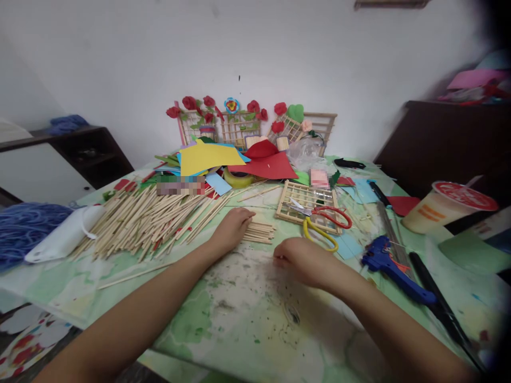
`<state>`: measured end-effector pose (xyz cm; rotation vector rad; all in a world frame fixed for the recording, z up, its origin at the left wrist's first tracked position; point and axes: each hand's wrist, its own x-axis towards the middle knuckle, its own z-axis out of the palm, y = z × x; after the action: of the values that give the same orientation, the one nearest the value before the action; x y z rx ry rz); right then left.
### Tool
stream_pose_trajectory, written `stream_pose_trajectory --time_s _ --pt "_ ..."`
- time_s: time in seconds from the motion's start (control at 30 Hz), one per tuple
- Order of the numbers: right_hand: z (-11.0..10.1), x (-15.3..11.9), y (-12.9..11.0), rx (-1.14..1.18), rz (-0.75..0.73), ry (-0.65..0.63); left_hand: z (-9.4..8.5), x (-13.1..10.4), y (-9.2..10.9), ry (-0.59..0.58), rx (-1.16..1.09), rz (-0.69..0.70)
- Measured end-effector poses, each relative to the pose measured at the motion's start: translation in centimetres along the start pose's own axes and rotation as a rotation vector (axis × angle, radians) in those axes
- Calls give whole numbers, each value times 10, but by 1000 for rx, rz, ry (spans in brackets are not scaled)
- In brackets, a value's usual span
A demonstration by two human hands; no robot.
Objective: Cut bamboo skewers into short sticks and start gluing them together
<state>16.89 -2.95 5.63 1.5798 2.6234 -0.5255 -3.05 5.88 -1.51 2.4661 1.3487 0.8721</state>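
Observation:
My left hand rests on the left end of a small flat row of short wooden sticks at the middle of the table. Its fingers are bent over the stick ends and partly hidden. Just right of and nearer than the row, my right hand hovers low with curled fingers pressed together; anything between them is too small to name. Beyond it lie scissors with one red and one yellow handle, partly across a wooden stick lattice.
A large pile of sticks spreads at the left. Coloured paper and stick frames with paper flowers stand at the back. On the right are a blue glue gun, a black-handled tool and a lidded cup.

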Motion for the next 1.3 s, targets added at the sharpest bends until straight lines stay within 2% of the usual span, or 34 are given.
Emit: stream_pose_trajectory --time_s 0.13,0.17,0.2,0.23,0.33,0.4,0.47,0.63,0.73,0.83,0.97,1.17,1.23,1.3 --pt "-2 -19 -30 394 -406 -275 3 0 -13 62 -191 -175" --pt "-1 -21 -35 484 -458 -296 5 0 -14 80 -282 -234" --pt "1 -21 -38 534 -457 -250 6 0 -14 97 -388 -291" --pt "4 -18 -38 535 -400 -136 8 -1 -13 114 -502 -341" --pt "23 0 -26 312 -72 319 12 -2 -5 145 -806 -447" --pt "40 16 -12 153 85 439 15 -2 0 145 -919 -490" --pt "56 28 1 61 151 440 18 -3 4 131 -969 -499" --pt "74 39 12 -7 154 412 29 -6 3 114 -856 -466" --pt "74 38 10 -29 207 403 33 -7 0 143 -746 -475" --pt "72 38 6 -73 254 359 36 -6 -1 169 -734 -480" --pt "72 41 4 -109 252 299 38 -5 4 166 -746 -480" --pt "73 42 6 -111 227 308 34 -3 14 162 -719 -461" --pt "72 41 7 -85 227 323 27 -5 19 127 -567 -391" --pt "71 40 9 -37 242 346 19 -7 23 38 -352 -216"
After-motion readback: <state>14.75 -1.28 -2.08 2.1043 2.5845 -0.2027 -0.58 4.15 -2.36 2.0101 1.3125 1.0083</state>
